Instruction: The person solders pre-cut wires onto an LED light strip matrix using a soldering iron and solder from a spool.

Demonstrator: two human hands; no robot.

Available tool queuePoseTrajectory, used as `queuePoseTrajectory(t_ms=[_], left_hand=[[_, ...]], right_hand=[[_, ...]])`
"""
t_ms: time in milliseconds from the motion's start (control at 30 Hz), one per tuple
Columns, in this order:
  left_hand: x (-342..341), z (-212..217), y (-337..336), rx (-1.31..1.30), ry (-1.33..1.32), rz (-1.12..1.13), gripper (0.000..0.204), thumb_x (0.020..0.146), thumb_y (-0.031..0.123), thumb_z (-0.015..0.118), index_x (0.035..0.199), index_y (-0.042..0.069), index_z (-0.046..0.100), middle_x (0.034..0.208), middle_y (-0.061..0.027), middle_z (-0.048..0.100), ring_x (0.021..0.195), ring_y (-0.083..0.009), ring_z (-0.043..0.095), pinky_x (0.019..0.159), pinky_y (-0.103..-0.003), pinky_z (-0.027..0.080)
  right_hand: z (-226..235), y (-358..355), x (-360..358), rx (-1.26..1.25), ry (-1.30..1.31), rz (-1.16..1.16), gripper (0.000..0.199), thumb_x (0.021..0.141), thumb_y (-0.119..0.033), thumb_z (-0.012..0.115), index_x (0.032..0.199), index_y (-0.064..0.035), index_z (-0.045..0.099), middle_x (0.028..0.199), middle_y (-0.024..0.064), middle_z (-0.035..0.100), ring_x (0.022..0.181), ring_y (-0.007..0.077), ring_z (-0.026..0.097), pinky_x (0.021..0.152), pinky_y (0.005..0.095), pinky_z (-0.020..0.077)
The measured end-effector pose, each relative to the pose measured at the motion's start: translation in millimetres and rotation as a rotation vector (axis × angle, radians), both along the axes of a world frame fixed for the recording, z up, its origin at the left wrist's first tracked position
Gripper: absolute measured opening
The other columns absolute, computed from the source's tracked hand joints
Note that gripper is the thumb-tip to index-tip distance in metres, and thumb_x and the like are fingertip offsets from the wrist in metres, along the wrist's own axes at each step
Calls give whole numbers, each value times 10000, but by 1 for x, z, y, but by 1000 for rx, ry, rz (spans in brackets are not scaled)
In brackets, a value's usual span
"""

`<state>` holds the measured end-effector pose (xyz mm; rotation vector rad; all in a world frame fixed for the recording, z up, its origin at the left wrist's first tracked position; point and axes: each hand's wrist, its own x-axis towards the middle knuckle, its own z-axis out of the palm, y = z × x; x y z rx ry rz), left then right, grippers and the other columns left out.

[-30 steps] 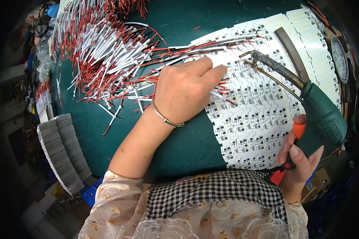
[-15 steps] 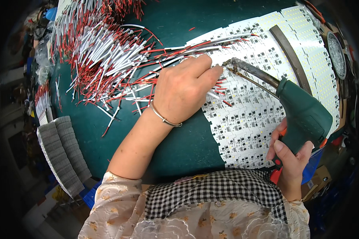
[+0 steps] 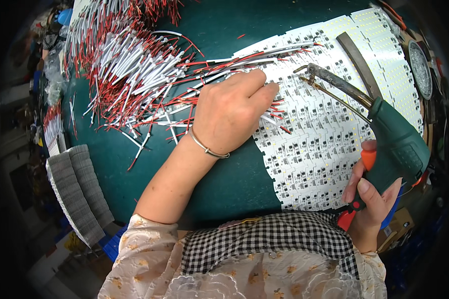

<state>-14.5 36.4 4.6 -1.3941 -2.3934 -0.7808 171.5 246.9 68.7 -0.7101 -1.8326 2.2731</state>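
Note:
My right hand (image 3: pixel 374 202) is wrapped round the handle of a dark green soldering gun (image 3: pixel 398 137) with an orange trigger. Its bent metal tip hangs over a large white sheet of circuit boards (image 3: pixel 309 172), to the right of my left hand and apart from it. My left hand (image 3: pixel 232 112) is closed, fingers curled under, at the sheet's left edge. Its fingertips and whatever they pinch are hidden. Red and white wires (image 3: pixel 254 57) stretch from behind that hand onto the sheet. More short wires with white sleeves (image 3: pixel 139 60) lie heaped to its left.
A dark curved bar (image 3: pixel 360 67) lies across the sheet. At the far right stands a round metal tin (image 3: pixel 420 70). Stacked grey ribbed strips (image 3: pixel 80 192) sit at the left edge of the green tabletop (image 3: pixel 224 184).
My right hand has drawn the soldering gun away to the right and slightly down, taking its tip off from beside my left fingers. The left hand has barely moved.

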Motion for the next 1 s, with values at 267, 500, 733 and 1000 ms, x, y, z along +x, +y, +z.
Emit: queuePoseTrajectory(t_ms=[267,500,733,1000], left_hand=[[1,0,3,-1,7,35,376,603,-56,654,949,87,687,754,-53,589,627,-224,609,510,-326,478],[-8,-6,-1,52,-191,-90,402,615,-108,608,967,67,693,767,-74,602,685,-252,624,577,-327,501],[-12,-6,-1,129,-308,-71,425,611,-135,587,962,78,695,785,-74,611,718,-264,631,612,-326,513],[-13,-11,-1,60,-139,-112,393,618,-109,622,954,88,675,801,-72,620,726,-254,637,604,-335,517]], right_hand=[[2,3,11,-20,-6,-5,545,791,-38,689,1242,127,431,1068,190,562,609,143,574,470,249,507],[5,-1,17,7,-94,67,533,795,-21,687,1247,112,438,1036,186,568,603,134,568,495,240,505],[-3,-1,24,-16,-58,128,494,796,17,654,1236,96,443,1002,175,560,665,158,585,506,250,510],[-3,-16,14,75,-54,-44,406,783,-80,673,1096,70,463,773,148,569,494,152,546,425,245,464]])
